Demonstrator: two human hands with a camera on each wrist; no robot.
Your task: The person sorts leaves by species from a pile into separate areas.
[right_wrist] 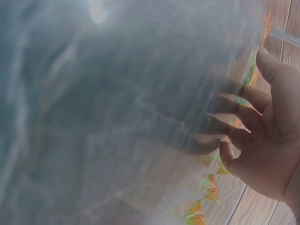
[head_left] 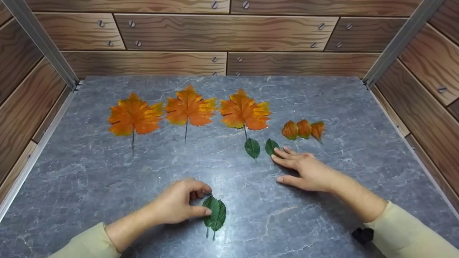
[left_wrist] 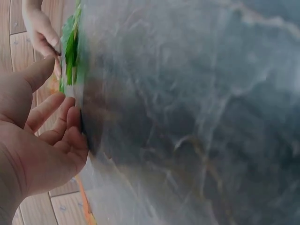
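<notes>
Two overlapping green leaves (head_left: 217, 215) lie at the front middle of the table, stems toward me. Beside them is my left hand (head_left: 179, 202), its thumb tip over the left edge of the leaves. In the left wrist view, a gap separates the left hand's thumb from its bent fingers, with the green leaves (left_wrist: 71, 49) just beyond. My right hand (head_left: 310, 170) is spread low, fingertips on a single green leaf (head_left: 271, 146) and partly hiding it. Another green leaf (head_left: 252, 148) lies just to the left of that one.
Three orange maple leaves (head_left: 135, 116) with dark stems lie in a row across the back of the grey marbled table (head_left: 89, 179). Several small orange-green leaves (head_left: 304, 129) overlap in a row at right, behind my right hand. Wood-patterned walls (head_left: 226, 32) enclose the table's back and sides.
</notes>
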